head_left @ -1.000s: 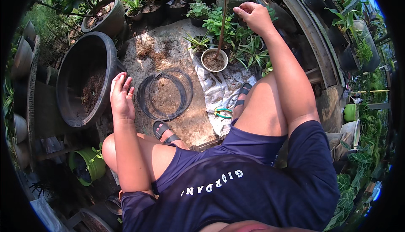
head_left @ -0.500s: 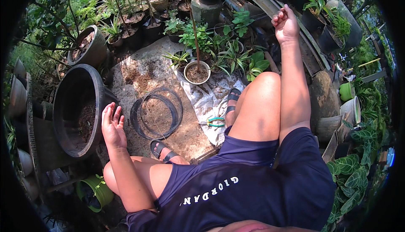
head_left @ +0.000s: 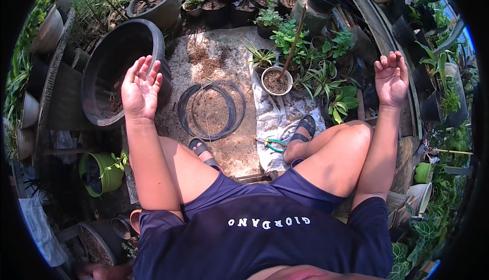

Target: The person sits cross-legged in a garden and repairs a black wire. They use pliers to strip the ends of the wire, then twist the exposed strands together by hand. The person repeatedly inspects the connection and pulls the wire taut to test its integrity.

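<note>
My left hand is raised palm up with loosely spread fingers, empty, overlapping the near side of a large black tub that has soil inside. My right hand is also palm up and empty, its fingers apart and slightly curled, over the edge of the plants on the right. On the ground between my legs lies a coil of dark wire. Green-handled pliers rest on a crumpled white sheet by my right foot. A cream pot holds soil and an upright brown stick.
Potted plants crowd the far side, with more pots and long weathered boards along the right. A ledge with pots runs down the left, and a lime-green pot sits near my left knee. A concrete patch lies ahead.
My right hand has swung outward to the right and lowered, its fingers loosening from a curl. My left hand stays raised and open. The whole view has shifted.
</note>
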Available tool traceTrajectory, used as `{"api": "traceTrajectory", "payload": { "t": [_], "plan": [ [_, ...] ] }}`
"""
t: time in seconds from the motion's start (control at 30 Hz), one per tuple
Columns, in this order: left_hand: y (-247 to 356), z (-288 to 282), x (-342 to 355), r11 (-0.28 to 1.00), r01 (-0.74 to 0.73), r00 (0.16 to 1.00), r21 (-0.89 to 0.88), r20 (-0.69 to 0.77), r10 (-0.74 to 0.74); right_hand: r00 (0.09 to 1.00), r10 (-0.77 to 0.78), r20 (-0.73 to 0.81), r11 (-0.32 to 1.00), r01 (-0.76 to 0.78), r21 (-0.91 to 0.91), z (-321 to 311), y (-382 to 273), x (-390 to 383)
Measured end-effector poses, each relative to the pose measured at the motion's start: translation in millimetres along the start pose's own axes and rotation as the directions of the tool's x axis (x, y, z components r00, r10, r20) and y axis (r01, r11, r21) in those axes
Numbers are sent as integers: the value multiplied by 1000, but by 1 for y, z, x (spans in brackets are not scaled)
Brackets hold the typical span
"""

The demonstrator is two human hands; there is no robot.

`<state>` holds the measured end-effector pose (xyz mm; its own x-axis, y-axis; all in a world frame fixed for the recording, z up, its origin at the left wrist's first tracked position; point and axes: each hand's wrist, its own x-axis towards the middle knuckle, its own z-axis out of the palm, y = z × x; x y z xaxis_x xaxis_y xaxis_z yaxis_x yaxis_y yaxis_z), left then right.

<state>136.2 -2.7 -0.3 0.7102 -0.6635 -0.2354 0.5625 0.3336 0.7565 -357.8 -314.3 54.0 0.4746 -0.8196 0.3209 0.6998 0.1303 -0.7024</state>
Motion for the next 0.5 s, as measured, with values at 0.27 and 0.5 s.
{"api": "traceTrajectory", "payload": {
  "t": [0.27, 0.5],
  "plan": [
    [48, -37, 49, 927, -372, 885, -42, -319, 340, 984, 113, -138, 911, -158, -380, 101, 132, 17],
    [52, -66, 65, 954, -298, 903, -2, -325, 282, 860, 290, -419, 825, -447, -346, 87, 305, 107]
  ]
}}
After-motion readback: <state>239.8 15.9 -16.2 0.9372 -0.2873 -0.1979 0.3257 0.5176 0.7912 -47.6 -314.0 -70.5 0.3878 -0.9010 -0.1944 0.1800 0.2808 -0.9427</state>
